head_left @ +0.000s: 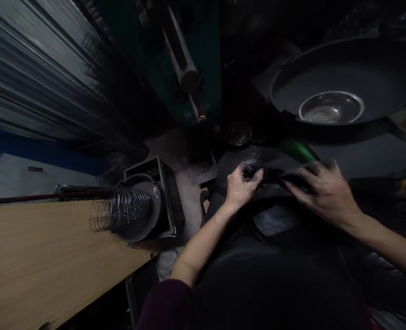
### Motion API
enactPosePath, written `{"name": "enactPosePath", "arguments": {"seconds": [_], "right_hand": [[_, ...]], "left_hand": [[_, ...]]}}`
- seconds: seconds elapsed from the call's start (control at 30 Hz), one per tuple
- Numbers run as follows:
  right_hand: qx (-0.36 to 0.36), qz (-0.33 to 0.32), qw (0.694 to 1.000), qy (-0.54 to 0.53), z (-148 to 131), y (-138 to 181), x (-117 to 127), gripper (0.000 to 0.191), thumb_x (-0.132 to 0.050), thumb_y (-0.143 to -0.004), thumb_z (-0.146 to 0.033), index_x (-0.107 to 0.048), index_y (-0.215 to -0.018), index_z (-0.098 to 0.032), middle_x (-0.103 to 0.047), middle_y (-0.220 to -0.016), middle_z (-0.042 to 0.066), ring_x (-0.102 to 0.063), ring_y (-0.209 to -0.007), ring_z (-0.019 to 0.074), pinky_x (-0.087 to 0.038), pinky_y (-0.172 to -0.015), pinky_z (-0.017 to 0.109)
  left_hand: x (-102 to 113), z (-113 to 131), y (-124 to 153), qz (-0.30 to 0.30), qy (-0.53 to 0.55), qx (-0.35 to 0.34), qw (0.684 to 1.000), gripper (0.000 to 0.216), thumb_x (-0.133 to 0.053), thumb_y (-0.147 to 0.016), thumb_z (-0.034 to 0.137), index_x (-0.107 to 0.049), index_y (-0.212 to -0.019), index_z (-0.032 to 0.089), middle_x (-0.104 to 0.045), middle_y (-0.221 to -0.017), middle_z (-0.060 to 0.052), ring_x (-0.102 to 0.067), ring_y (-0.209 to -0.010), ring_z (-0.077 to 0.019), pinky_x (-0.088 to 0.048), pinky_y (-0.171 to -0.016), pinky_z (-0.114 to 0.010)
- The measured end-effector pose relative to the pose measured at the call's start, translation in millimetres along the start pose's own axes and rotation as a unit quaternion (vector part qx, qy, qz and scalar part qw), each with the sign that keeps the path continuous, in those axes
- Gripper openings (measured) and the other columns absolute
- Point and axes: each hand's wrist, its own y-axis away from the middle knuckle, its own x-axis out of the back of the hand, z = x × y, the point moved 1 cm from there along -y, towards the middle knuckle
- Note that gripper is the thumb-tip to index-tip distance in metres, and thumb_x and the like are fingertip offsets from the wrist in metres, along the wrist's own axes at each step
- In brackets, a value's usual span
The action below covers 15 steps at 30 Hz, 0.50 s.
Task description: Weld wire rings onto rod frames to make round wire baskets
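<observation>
My left hand (pixel 242 189) pinches a small dark piece (pixel 268 175), possibly a strap or fabric part, between thumb and fingers. My right hand (pixel 321 190) is curved over its other end and grips it. Dark material (pixel 254 160) lies under both hands. Its exact shape is hard to tell in the low light. Just below the hands, a grey mesh patch (pixel 275 220) shows on dark material across my lap.
To the left, a coil of dark wire (pixel 122 210) rests on a round dish inside a black crate (pixel 163 169), beside a light wooden board (pixel 51 252). At upper right stands a wide black bowl (pixel 347 68) holding a steel dish (pixel 331 107). A green machine stands ahead.
</observation>
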Motion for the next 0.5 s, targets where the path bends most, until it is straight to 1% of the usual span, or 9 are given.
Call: {"name": "enactPosePath", "arguments": {"seconds": [0.07, 0.13, 0.2, 0.27, 0.37, 0.43, 0.5], "right_hand": [[0.042, -0.020, 0.999, 0.019, 2.3, 1.5, -1.1, 0.024, -0.041, -0.098, -0.023, -0.063, -0.096, -0.014, -0.057, -0.085, 0.010, -0.050, -0.076, 0.0256, -0.043, -0.067, 0.039], [0.047, -0.029, 0.998, 0.020, 3.9, 2.3, -1.3, 0.026, -0.039, -0.098, -0.021, -0.064, -0.100, -0.014, -0.058, -0.085, 0.010, -0.050, -0.076, 0.0252, -0.044, -0.067, 0.038], [0.014, -0.021, 0.999, -0.022, 4.8, 1.7, -0.5, 0.025, -0.041, -0.098, -0.025, -0.063, -0.101, -0.014, -0.058, -0.084, 0.009, -0.052, -0.074, 0.0230, -0.046, -0.068, 0.036], [-0.030, -0.018, 0.996, -0.081, 5.4, 0.4, 0.0, 0.025, -0.043, -0.099, -0.031, -0.063, -0.098, -0.016, -0.060, -0.083, 0.008, -0.055, -0.073, 0.0212, -0.048, -0.068, 0.034], [-0.064, -0.044, 0.988, -0.137, 6.8, -0.3, -1.6, 0.030, -0.043, -0.098, -0.039, -0.064, -0.093, -0.017, -0.062, -0.086, 0.007, -0.058, -0.075, 0.0211, -0.049, -0.067, 0.034], [-0.082, -0.080, 0.979, -0.168, 7.4, 1.7, -4.3, 0.033, -0.043, -0.097, -0.041, -0.064, -0.092, -0.016, -0.063, -0.087, 0.008, -0.060, -0.076, 0.0209, -0.050, -0.066, 0.033], [-0.084, -0.119, 0.976, -0.159, 6.2, 5.2, -6.7, 0.034, -0.042, -0.096, -0.040, -0.066, -0.091, -0.016, -0.063, -0.085, 0.008, -0.059, -0.076, 0.0219, -0.050, -0.066, 0.034]], "left_hand": [[-0.6, -0.9, 0.2, -0.006, -0.009, 0.010, 1.000, 0.027, -0.061, -0.081, 0.042, -0.048, -0.072, 0.020, -0.046, -0.063, 0.006, -0.043, -0.058, -0.0078, -0.035, -0.058, -0.020], [-0.8, -2.9, 0.1, -0.021, -0.001, 0.016, 1.000, 0.027, -0.059, -0.082, 0.043, -0.048, -0.074, 0.020, -0.048, -0.064, 0.006, -0.046, -0.060, -0.0081, -0.037, -0.060, -0.020], [-1.5, -5.2, -0.2, -0.044, 0.022, 0.016, 0.999, 0.027, -0.062, -0.080, 0.044, -0.048, -0.078, 0.021, -0.052, -0.068, 0.005, -0.049, -0.064, -0.0083, -0.040, -0.063, -0.020], [-3.7, -7.1, 0.4, -0.053, 0.044, 0.013, 0.998, 0.029, -0.066, -0.077, 0.043, -0.049, -0.081, 0.021, -0.055, -0.072, 0.005, -0.052, -0.066, -0.0082, -0.041, -0.065, -0.020], [-10.6, -9.2, 4.2, -0.008, 0.065, 0.011, 0.998, 0.031, -0.069, -0.074, 0.043, -0.047, -0.078, 0.021, -0.054, -0.070, 0.006, -0.051, -0.064, -0.0079, -0.041, -0.063, -0.020], [-17.1, -11.0, 8.4, 0.028, 0.086, 0.009, 0.996, 0.030, -0.068, -0.075, 0.041, -0.046, -0.077, 0.021, -0.055, -0.070, 0.005, -0.052, -0.064, -0.0083, -0.043, -0.064, -0.020], [-23.1, -13.8, 11.8, 0.048, 0.104, 0.010, 0.993, 0.028, -0.067, -0.076, 0.041, -0.047, -0.079, 0.021, -0.058, -0.074, 0.004, -0.055, -0.068, -0.0089, -0.045, -0.067, -0.021]]}}
